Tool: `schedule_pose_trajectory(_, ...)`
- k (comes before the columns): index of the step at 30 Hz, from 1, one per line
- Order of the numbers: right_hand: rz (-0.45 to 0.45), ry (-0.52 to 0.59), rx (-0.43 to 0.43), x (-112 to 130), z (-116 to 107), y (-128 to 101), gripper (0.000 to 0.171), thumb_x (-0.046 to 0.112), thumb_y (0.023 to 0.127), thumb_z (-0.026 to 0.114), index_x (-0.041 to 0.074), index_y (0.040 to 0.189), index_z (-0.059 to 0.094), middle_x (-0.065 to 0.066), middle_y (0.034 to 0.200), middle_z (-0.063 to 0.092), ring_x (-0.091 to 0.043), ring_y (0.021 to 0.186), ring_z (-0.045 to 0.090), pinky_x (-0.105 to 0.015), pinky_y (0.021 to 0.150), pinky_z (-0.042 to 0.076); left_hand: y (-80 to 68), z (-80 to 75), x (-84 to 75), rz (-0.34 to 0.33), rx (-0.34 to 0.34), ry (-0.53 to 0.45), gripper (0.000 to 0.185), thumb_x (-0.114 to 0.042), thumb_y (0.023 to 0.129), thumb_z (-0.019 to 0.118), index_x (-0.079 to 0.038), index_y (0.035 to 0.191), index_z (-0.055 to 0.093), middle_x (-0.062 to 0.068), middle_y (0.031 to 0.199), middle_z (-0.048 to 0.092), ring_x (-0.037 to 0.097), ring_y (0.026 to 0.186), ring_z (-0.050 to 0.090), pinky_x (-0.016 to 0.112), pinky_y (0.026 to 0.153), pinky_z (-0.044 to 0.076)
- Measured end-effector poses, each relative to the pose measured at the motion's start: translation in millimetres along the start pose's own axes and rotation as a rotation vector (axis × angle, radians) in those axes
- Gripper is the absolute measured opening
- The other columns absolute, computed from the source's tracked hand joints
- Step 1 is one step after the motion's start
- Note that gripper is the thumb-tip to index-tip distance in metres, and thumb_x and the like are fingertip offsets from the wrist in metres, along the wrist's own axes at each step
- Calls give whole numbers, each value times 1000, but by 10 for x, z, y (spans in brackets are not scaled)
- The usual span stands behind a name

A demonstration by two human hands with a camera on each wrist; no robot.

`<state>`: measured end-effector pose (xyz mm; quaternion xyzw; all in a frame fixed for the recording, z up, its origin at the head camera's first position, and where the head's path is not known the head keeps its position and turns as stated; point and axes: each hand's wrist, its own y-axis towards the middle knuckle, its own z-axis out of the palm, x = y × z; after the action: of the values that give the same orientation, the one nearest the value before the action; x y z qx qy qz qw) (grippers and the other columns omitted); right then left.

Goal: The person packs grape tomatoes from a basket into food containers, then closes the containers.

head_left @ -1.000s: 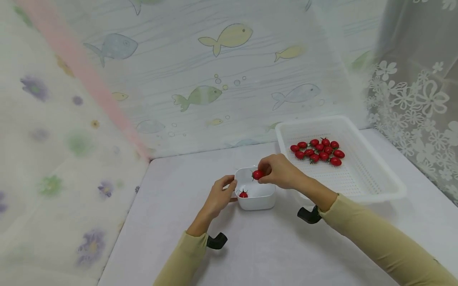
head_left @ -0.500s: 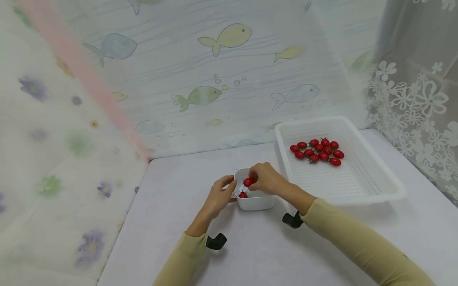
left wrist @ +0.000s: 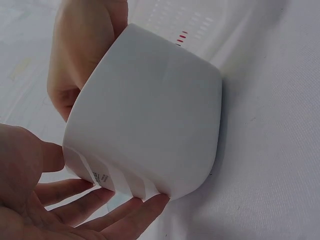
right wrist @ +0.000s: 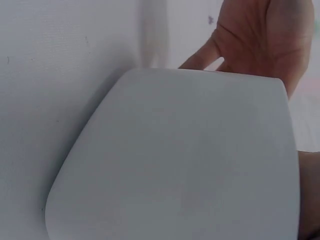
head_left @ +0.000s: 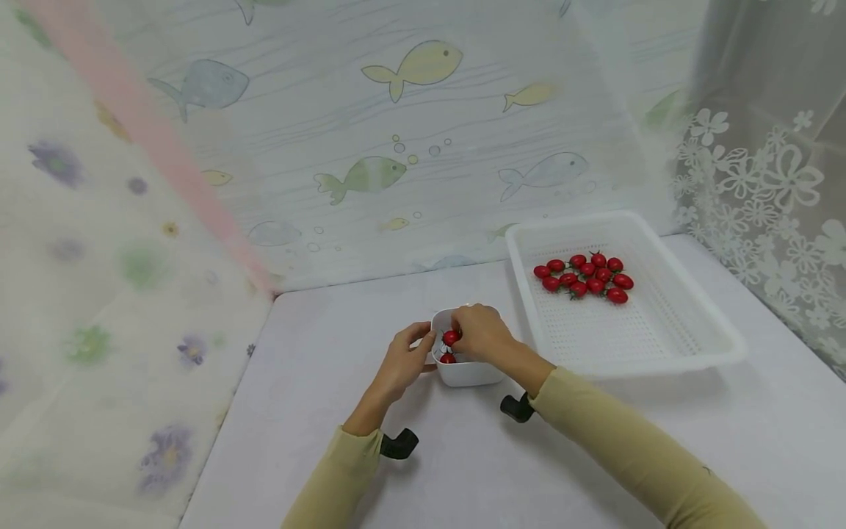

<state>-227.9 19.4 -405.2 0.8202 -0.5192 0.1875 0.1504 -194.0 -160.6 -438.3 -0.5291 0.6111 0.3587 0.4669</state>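
A small white plastic box point(head_left: 471, 375) stands on the table. My left hand point(head_left: 400, 361) holds its left side; in the left wrist view the thumb is at the rim and the fingers point(left wrist: 125, 218) lie along the outer wall. My right hand point(head_left: 481, 334) reaches down over the rim and pinches a red cherry tomato point(head_left: 451, 338) inside the box. Another cherry tomato point(head_left: 447, 358) lies in the box's near left corner. In the right wrist view the box wall point(right wrist: 175, 155) hides the right fingertips and both tomatoes.
A large white perforated basket point(head_left: 661, 334) stands right of the box, with a cluster of several cherry tomatoes point(head_left: 587, 270) toward its back. White cloth point(head_left: 330, 330) covers the table. A fish-patterned curtain point(head_left: 277, 169) hangs behind, and a flowered one point(head_left: 112, 294) at left.
My right hand has moved left and down into the box with the cherry tomato, now close to the one lying there. My left hand has stayed on the box.
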Motion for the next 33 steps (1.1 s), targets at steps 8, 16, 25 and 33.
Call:
schedule_pose_trajectory(8, 42, -36, 18, -13, 79, 68, 20, 14, 84, 83, 11, 75, 66, 2, 69, 63, -16, 68, 56, -30, 61, 47, 22, 10, -34, -9, 8, -35, 46, -18, 109, 51, 4, 148, 45, 27, 155, 41, 48, 137, 48, 52, 88, 61)
schedule_pose_trajectory(16, 79, 16, 63, -12, 136, 123, 17, 12, 86, 82, 8, 79, 67, -1, 73, 63, -18, 69, 56, -28, 60, 48, -64, -13, -235, -21, 27, -36, 41, -11, 109, 49, 10, 145, 46, 30, 153, 42, 50, 137, 46, 59, 93, 56)
schedule_pose_trajectory(25, 68, -13, 89, -22, 164, 122, 19, 12, 88, 80, 10, 77, 65, -1, 71, 60, -17, 65, 53, -27, 53, 41, 4, -13, -12, -6, 14, -57, 43, -18, 109, 50, 4, 147, 47, 27, 155, 41, 48, 138, 46, 55, 89, 60)
schedule_pose_trajectory(33, 26, -73, 53, -3, 92, 79, 15, 16, 89, 81, 6, 95, 72, -3, 84, 69, -21, 76, 58, -38, 71, 54, 12, -15, -2, -13, 17, -43, 41, -19, 109, 51, 1, 145, 50, 24, 154, 44, 45, 138, 47, 48, 88, 62)
